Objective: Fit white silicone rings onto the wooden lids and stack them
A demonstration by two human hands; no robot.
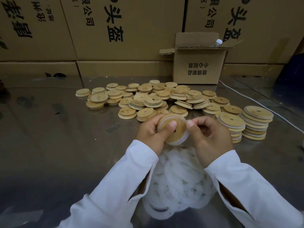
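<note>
My left hand (152, 134) grips a round wooden lid (178, 130) with a small centre hole, thumb pressed on its face. A white silicone ring (180, 142) runs around the lid's rim. My right hand (209, 135) pinches the ring at the lid's right edge with its thumb. Below my hands lies a heap of loose white silicone rings (177, 183). A wide scatter of bare wooden lids (148, 97) covers the table behind. Two stacks of ringed lids stand at the right, a shorter one (233, 127) and a taller one (256, 122).
The work surface is a shiny metal table (57, 145). A small open cardboard box (199, 63) with a bottle cap showing stands behind the lids. Large printed cartons (98, 30) wall off the back. A white cable (256, 101) runs along the right.
</note>
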